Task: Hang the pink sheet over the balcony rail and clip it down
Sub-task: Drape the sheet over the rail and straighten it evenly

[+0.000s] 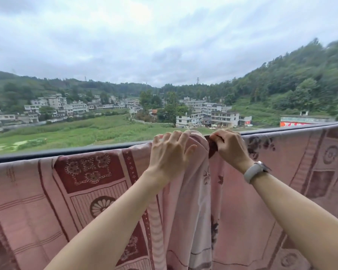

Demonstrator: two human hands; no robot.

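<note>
The pink sheet (86, 191), patterned in dark red, hangs over the dark balcony rail (37, 157) and covers it from the left to the right edge. At the middle the sheet bunches into a raised fold (197, 145) on the rail. My left hand (170, 154) lies over that fold, fingers spread and curled onto the cloth. Just right of it, my right hand (230, 147) pinches a small dark red-brown piece (213, 148) against the fold; it looks like a clip, though I cannot tell for certain. A pale watch (254, 171) is on my right wrist.
Beyond the rail lie green fields, white houses and wooded hills far below. The rail's top shows bare only at the far left. The sheet falls in long folds below my arms.
</note>
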